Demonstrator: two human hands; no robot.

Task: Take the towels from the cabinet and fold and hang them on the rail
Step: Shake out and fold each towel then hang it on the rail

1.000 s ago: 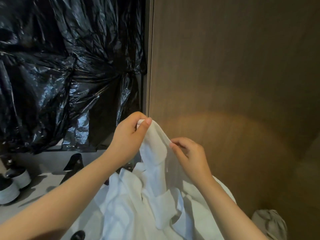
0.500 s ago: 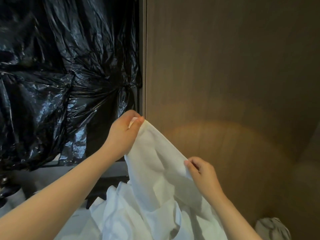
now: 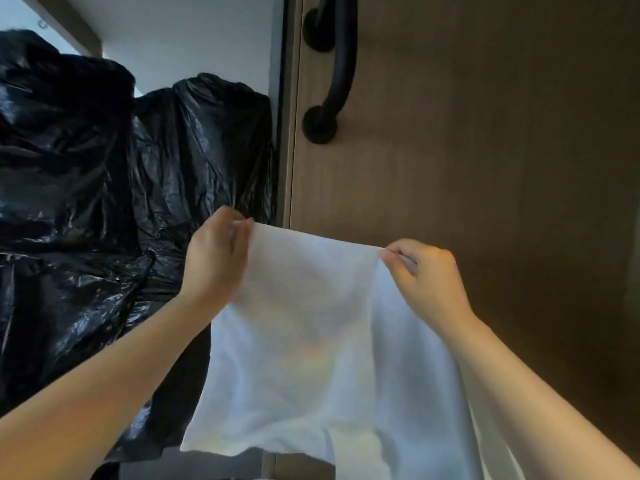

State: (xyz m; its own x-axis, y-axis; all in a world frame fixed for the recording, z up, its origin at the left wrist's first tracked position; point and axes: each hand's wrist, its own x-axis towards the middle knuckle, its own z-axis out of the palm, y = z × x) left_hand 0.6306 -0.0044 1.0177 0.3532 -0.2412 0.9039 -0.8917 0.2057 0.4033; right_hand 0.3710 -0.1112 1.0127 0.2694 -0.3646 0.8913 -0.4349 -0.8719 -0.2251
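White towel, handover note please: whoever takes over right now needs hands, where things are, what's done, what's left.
Left hand pinches one end of the white cloth towel top edge; right hand pinches the other.
Towel hangs spread between them, before the brown wooden panel, black plastic bags to its left.
Done: towel out and opened.
Left: fold it, hang it; the black curved bar above is bare.

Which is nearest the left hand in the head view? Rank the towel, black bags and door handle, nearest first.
1. towel: pinched by the left hand at its top corner.
2. black bags: just behind and left of it.
3. door handle: up and right, on the door.
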